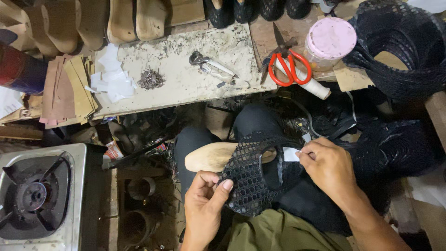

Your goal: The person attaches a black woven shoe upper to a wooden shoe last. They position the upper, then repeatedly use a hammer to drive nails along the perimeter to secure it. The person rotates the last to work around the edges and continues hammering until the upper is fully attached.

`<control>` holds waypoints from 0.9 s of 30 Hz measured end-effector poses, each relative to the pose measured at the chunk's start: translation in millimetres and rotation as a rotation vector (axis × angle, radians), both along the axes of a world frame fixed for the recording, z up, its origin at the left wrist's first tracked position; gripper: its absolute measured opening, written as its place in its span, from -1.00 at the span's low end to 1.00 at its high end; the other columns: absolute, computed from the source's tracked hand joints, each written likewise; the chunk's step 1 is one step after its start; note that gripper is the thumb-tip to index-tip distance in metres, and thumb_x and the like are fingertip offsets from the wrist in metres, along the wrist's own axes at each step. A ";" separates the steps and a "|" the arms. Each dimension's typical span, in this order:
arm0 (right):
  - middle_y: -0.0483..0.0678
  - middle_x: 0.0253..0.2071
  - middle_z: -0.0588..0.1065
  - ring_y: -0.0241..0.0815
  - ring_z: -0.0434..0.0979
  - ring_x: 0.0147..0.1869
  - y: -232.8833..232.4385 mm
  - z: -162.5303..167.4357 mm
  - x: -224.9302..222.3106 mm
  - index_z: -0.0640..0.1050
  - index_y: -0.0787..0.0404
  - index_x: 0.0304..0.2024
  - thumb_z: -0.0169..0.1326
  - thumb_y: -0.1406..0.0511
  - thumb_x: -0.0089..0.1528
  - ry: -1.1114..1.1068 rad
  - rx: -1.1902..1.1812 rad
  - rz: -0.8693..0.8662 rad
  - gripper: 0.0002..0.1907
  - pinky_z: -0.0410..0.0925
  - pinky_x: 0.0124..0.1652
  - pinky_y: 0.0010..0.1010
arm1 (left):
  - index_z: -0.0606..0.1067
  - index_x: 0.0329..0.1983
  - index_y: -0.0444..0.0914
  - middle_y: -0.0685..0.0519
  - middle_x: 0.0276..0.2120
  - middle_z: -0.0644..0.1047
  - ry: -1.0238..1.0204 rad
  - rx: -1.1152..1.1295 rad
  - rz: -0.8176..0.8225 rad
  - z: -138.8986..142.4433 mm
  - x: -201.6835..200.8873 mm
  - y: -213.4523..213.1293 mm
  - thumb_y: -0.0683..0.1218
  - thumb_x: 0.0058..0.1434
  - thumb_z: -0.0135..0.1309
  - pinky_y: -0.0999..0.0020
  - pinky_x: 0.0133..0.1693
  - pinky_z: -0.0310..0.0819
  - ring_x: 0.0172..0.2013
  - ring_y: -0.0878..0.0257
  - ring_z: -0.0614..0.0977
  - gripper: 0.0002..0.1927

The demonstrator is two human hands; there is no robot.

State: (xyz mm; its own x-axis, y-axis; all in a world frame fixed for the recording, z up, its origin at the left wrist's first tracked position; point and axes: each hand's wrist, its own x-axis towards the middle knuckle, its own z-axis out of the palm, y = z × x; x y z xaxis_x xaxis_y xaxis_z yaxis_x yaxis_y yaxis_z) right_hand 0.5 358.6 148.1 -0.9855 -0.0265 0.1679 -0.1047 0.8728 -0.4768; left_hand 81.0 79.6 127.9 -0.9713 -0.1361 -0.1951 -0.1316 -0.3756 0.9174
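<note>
head cam | looks straight down – close over lap, workbench [186,88]

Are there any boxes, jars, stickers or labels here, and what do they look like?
Jar: on the bench's right end, round, clear, pink lid.
White label: small paper rectangle on the black mesh shoe upper, pinched by the right hand.
Crumpled wrapper: below the bench near the gas stove, red and white.
</note>
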 end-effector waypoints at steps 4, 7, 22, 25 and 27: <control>0.03 -0.40 0.54 0.09 0.56 -0.39 -4.7 -0.1 -0.1 0.56 0.25 -0.46 0.28 0.31 0.10 0.068 -0.008 0.011 -0.84 0.39 -0.35 -0.17 | 0.43 -0.25 -0.28 0.20 -0.45 0.47 -0.023 -0.049 0.019 -3.4 0.5 -4.7 -0.24 0.21 0.23 0.52 -0.39 0.29 -0.44 0.47 0.41 -0.82; 0.03 -0.40 0.57 0.01 0.61 -0.40 -6.1 -0.1 -1.2 0.54 0.26 -0.41 0.29 0.34 0.10 -0.018 -0.089 -0.031 -0.84 0.42 -0.36 -0.23 | 0.44 -0.24 -0.29 0.19 -0.43 0.48 -0.023 -0.038 0.031 -6.7 1.5 -11.5 -0.25 0.23 0.23 0.53 -0.38 0.28 -0.43 0.48 0.40 -0.83; 0.03 -0.37 0.66 -0.20 0.72 -0.33 -41.2 12.4 -13.7 0.59 0.30 -0.21 0.32 0.31 0.06 -0.193 -0.288 0.069 -0.70 0.54 -0.27 -0.39 | 0.52 -0.26 -0.31 0.21 -0.47 0.49 -0.121 -0.135 0.201 -58.9 -20.8 -95.6 -0.22 0.24 0.22 0.56 -0.40 0.24 -0.46 0.49 0.41 -0.91; 0.01 -0.38 0.68 -0.23 0.73 -0.33 -43.5 16.4 -16.6 0.62 0.29 -0.18 0.31 0.29 0.10 -0.315 -0.365 0.085 -0.72 0.55 -0.28 -0.41 | 0.55 -0.30 -0.30 0.20 -0.46 0.53 -0.184 -0.305 0.170 -74.0 -35.9 -112.5 -0.18 0.24 0.22 0.57 -0.39 0.26 -0.46 0.51 0.42 -0.91; 0.00 -0.37 0.70 -0.25 0.74 -0.32 -39.4 19.4 -17.4 0.63 0.27 -0.13 0.25 0.29 0.16 -0.392 -0.484 0.122 -0.74 0.55 -0.27 -0.42 | 0.55 -0.30 -0.29 0.20 -0.45 0.53 -0.160 -0.274 0.141 -83.9 -44.3 -118.3 -0.17 0.24 0.22 0.57 -0.38 0.29 -0.45 0.51 0.44 -0.91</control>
State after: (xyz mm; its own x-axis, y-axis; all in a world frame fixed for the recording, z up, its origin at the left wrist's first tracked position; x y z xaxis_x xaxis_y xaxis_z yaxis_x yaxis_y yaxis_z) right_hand -16.8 319.1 167.6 -0.9708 -0.1538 -0.1842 0.0730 0.5417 -0.8374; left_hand 36.7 -38.7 44.1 -0.8991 -0.3355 -0.2813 -0.2466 -0.1430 0.9585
